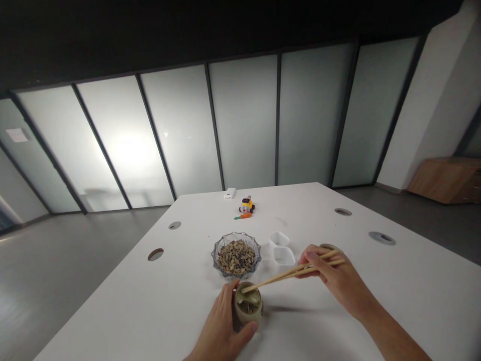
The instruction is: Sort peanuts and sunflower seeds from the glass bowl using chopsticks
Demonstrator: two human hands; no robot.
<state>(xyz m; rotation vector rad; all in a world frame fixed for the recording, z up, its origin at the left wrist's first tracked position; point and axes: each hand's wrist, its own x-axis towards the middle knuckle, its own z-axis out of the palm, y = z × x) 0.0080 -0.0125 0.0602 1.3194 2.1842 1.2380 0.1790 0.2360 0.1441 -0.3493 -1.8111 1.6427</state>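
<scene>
My left hand (221, 326) is wrapped around a small greenish cup (248, 307) with sunflower seeds inside, near the table's front edge. My right hand (330, 273) holds a pair of wooden chopsticks (289, 275), whose tips reach the cup's rim. Just behind the cup stands a glass bowl (236, 254) full of sunflower seeds. Two small clear plastic containers (281, 249) sit to the right of the bowl, close to my right hand.
The white table (150, 301) has round cable holes (155, 254) at left and right (382, 237). A small yellow toy (246, 205), an orange piece and a white box (229, 193) lie at the far edge. Frosted glass panels stand behind.
</scene>
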